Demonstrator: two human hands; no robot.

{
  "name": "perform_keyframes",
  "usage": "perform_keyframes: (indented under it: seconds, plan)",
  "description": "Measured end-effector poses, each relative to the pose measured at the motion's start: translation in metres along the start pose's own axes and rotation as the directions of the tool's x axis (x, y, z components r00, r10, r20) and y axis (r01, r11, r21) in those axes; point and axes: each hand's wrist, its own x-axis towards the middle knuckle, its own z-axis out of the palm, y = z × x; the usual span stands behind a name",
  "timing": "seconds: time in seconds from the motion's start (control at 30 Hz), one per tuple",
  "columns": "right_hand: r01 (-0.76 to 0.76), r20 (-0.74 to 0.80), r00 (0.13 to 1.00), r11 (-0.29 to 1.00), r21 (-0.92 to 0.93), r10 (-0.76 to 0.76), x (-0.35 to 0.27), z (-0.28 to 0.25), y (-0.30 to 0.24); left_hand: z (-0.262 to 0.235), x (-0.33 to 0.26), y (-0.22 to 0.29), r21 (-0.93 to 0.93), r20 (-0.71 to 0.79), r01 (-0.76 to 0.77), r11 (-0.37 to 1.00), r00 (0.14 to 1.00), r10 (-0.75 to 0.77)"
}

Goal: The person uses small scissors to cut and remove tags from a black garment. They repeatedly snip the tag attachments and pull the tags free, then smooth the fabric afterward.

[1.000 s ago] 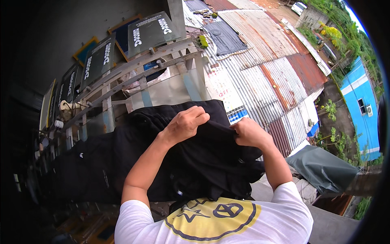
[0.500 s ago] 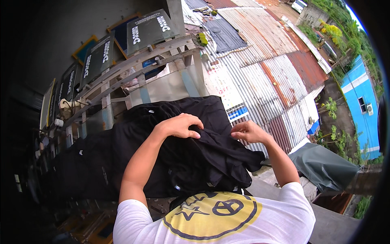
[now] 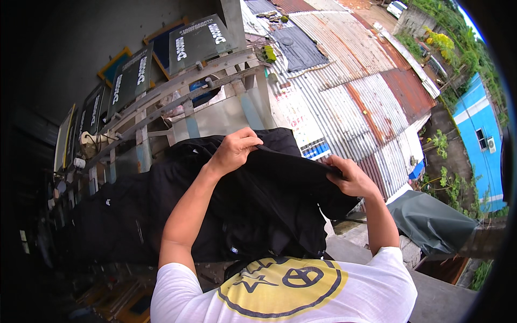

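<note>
**Inspector A:** The person stands at the grey metal railing [image 3: 177, 99] of a high ledge. Both hands are on one black cloth garment [image 3: 269, 199], which is draped over the railing's near side and bunches down toward the person's chest. The left hand [image 3: 232, 152] has its grip pressed together on a fold of the upper edge, with the thumb on top and the fingers curled under. The right hand [image 3: 353, 177], further along the railing's right end, pinches the same edge, and the cloth runs taut between the two.

**Inspector B:** And what lies around it?

**Inspector A:** More dark clothing [image 3: 102, 220] hangs along the railing to the left of the garment. Dark framed printing screens [image 3: 161, 59] lean just beyond the railing. Past it and far below lie rusted corrugated metal roofs [image 3: 355, 91] and a bright blue building [image 3: 479, 140]. A grey-green tarpaulin [image 3: 431, 220] sits below the railing's right end.

**Inspector B:** What are the hazards?

**Inspector A:** In the inspector's judgement the main one is the drop. Only two pinches at one edge hold the garment, and if either slips while the cloth is stretched out past the railing, it could slide over and land on the roofs. The bunched lower part could also snag on the railing's uprights and drag the neighbouring clothing with it. Whether the hem is caught underneath cannot be told.
</note>
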Motion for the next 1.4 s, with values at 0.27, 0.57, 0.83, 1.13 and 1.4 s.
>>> perform_keyframes:
  seconds: [0.27,0.57,0.83,1.13,1.4]
  plan:
    - [-0.129,0.329,0.905,0.912,-0.389,0.269,0.052,-0.102,0.076,0.034,0.019,-0.061,0.006,-0.219,0.09,0.996,0.972,-0.087]
    - [-0.53,0.113,0.828,0.833,-0.157,0.549,0.072,-0.029,0.211,0.092,0.014,-0.15,0.329,-0.12,0.464,0.823,0.885,-0.451]
    - [-0.457,-0.398,0.389,0.549,0.7,0.831,0.026,0.04,0.249,0.1,0.017,-0.13,0.624,-0.13,0.303,0.72,0.949,-0.287]
    - [-0.421,0.366,0.669,-0.076,0.904,0.647,0.026,0.137,0.236,0.086,0.003,-0.095,0.468,0.355,-0.084,0.88,0.929,-0.1]
    - [-0.477,-0.653,0.656,0.879,0.029,0.378,0.01,0.107,0.242,0.069,0.01,-0.092,0.239,0.432,0.228,0.944,0.845,-0.314]
